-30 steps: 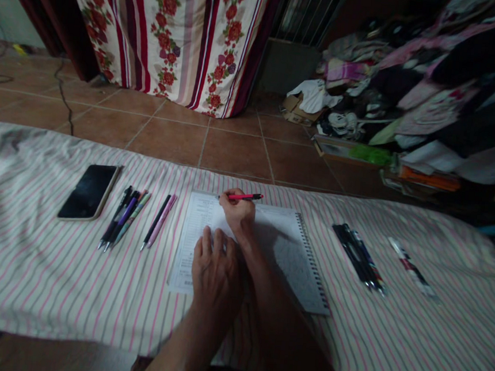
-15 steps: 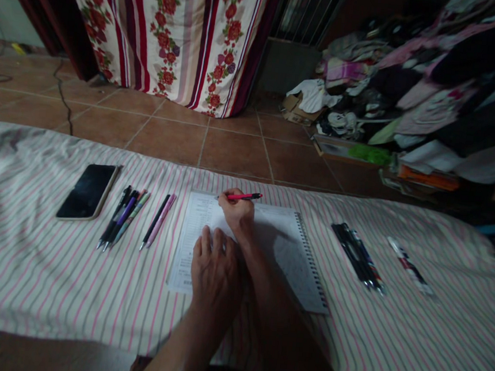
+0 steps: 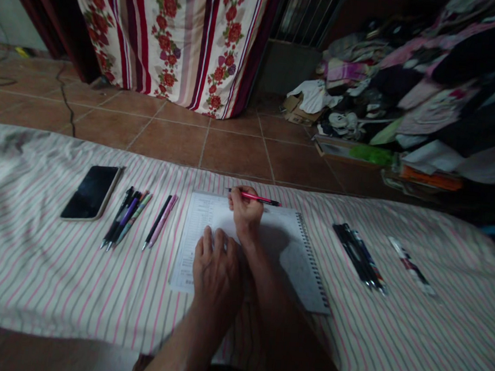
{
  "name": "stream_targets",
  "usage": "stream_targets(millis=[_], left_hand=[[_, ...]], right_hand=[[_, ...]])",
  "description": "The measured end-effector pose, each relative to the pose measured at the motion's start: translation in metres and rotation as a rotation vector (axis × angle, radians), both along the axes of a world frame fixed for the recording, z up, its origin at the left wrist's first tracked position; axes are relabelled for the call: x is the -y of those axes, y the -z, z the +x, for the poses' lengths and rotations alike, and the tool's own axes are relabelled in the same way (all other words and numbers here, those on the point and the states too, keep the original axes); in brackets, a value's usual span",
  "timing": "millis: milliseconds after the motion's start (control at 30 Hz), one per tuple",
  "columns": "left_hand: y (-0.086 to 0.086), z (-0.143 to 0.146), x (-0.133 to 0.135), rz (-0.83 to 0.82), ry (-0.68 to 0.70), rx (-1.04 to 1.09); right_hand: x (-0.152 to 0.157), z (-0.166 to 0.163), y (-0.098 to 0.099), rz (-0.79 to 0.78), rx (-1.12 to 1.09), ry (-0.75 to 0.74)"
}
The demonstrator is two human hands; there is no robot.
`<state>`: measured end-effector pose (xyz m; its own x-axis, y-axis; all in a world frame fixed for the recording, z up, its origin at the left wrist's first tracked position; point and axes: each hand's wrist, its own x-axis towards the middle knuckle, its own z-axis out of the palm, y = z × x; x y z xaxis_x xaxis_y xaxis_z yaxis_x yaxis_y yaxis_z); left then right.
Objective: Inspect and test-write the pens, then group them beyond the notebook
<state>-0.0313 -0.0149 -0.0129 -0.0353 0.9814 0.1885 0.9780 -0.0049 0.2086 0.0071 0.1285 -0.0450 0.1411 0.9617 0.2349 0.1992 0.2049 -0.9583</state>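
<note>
A spiral notebook [image 3: 284,258] lies on the striped cloth in front of me, its coil along the right side and small print down its left part. My left hand [image 3: 218,264] rests flat on the page, fingers stretched forward and slightly apart. Near the notebook's far edge, my right hand [image 3: 246,211] is closed round a pink-red and black pen [image 3: 257,197]. The pen lies nearly level, its point to the left; whether the tip touches paper I cannot tell. Left of the notebook are a black pen [image 3: 156,222] and a pink pen [image 3: 163,222], side by side.
A phone [image 3: 91,193] lies at the left beside a bunch of several pens [image 3: 125,219]. More black pens [image 3: 358,257] and a white pen [image 3: 411,266] lie to the right. Beyond the striped cloth [image 3: 28,259] are a tiled floor [image 3: 233,147], a flowered curtain [image 3: 186,41] and heaped clothes [image 3: 431,109].
My right hand has moved a little right and away from me with the pen, which now slopes the other way. My left hand stays in place on the page.
</note>
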Motion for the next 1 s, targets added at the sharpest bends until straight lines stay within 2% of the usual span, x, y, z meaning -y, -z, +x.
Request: stream_targets(millis=[133,300,400,500,633,767,867,1000], left_hand=[[0.0,0.0,0.0,-0.009,-0.013,0.004],[0.0,-0.001,0.0,0.008,-0.009,0.003],[-0.003,0.0,-0.001,0.01,0.001,-0.011],[-0.009,0.004,0.0,0.011,-0.011,-0.026],[-0.019,0.012,0.006,0.044,0.006,-0.039],[-0.023,0.02,0.014,0.093,0.021,-0.012],[-0.022,0.023,0.019,0.09,0.039,-0.023],[-0.02,0.021,0.023,0.098,0.067,-0.05]], right_hand=[[0.002,0.002,-0.018,0.03,-0.221,0.017],[0.011,0.017,-0.041,0.011,-0.21,-0.07],[0.02,0.038,-0.054,-0.027,-0.236,-0.115],[0.031,0.072,-0.072,-0.059,-0.235,-0.086],[0.046,0.129,-0.097,-0.071,-0.033,0.003],[0.067,0.184,-0.111,-0.005,0.345,0.222],[0.085,0.216,-0.11,-0.034,0.623,0.389],[0.105,0.25,-0.091,-0.108,0.789,0.493]])
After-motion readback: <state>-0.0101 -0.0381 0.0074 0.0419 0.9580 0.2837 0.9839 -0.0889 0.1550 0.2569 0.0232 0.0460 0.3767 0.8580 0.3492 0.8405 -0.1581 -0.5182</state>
